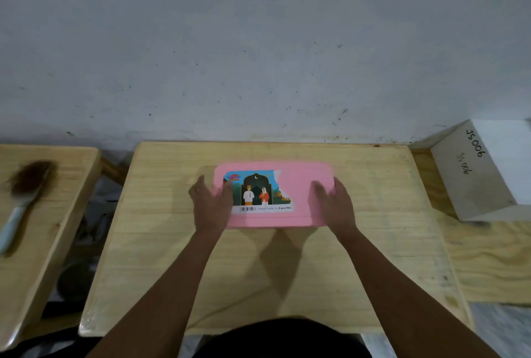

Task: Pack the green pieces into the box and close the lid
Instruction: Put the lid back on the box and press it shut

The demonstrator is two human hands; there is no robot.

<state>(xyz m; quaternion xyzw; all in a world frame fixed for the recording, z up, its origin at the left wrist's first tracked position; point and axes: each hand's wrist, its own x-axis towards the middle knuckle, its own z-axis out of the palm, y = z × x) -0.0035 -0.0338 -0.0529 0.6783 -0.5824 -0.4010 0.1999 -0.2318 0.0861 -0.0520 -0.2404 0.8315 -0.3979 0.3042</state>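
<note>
A pink box (pixel 298 185) lies on the middle of the wooden table (pixel 258 265), its pink lid on top with a torn picture sticker. My left hand (pixel 211 204) rests flat on the lid's left end, fingers spread over the edge. On the lid's right end my right hand (pixel 334 205) lies flat in the same way. No green pieces show; the box's inside is hidden under the lid.
A second wooden table (pixel 34 214) at the left carries a brush with a pale blue handle (pixel 20 202). A white block marked JS006 (pixel 485 168) sits on another wooden surface at the right. A grey wall runs behind the tables.
</note>
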